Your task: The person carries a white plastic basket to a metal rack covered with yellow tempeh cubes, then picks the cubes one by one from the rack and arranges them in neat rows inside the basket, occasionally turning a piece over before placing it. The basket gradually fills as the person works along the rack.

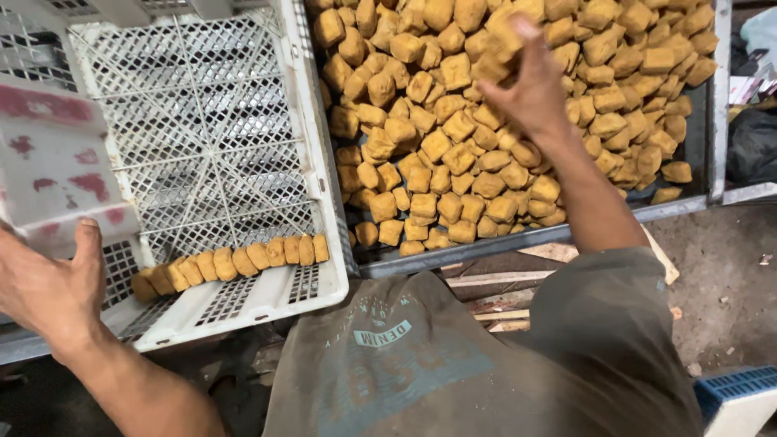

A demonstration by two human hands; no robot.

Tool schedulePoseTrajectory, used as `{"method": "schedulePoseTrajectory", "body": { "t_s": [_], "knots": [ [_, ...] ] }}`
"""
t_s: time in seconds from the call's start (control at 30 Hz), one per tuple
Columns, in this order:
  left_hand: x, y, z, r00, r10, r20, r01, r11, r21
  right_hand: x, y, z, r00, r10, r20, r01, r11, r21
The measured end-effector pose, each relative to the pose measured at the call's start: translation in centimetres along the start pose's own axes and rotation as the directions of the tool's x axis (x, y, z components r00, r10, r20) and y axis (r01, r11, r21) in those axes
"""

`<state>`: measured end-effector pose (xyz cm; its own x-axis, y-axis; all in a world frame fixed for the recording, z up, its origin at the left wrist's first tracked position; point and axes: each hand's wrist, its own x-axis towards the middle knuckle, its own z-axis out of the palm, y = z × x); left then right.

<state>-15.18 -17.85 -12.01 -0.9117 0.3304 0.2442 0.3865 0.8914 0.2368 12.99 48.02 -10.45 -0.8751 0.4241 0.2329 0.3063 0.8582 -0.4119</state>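
Note:
My right hand is raised over a metal tray heaped with golden-brown fried tofu cubes, and its fingers are closed around a few cubes. My left hand grips the near-left edge of a white perforated plastic crate, which is tilted toward me. A single row of tofu cubes lies along the crate's lower inside edge.
A second white crate side with red marks stands at the left. Wooden slats and a dirt floor lie below the tray. A blue-and-white crate corner sits at bottom right. A dark bag is at far right.

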Motion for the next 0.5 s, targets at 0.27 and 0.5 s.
{"method": "schedulePoseTrajectory", "body": {
  "t_s": [0.27,0.5],
  "knots": [
    [0.6,3.1,-2.4,1.000,0.015,0.000,-0.015,1.000,-0.017,6.1,3.5,0.5,0.868,-0.459,-0.190,0.413,0.879,-0.238],
    [1.0,3.9,-3.2,0.999,-0.035,0.040,0.035,0.999,0.000,8.4,2.6,-2.6,0.976,0.191,0.107,-0.176,0.975,-0.135]
  ]
}}
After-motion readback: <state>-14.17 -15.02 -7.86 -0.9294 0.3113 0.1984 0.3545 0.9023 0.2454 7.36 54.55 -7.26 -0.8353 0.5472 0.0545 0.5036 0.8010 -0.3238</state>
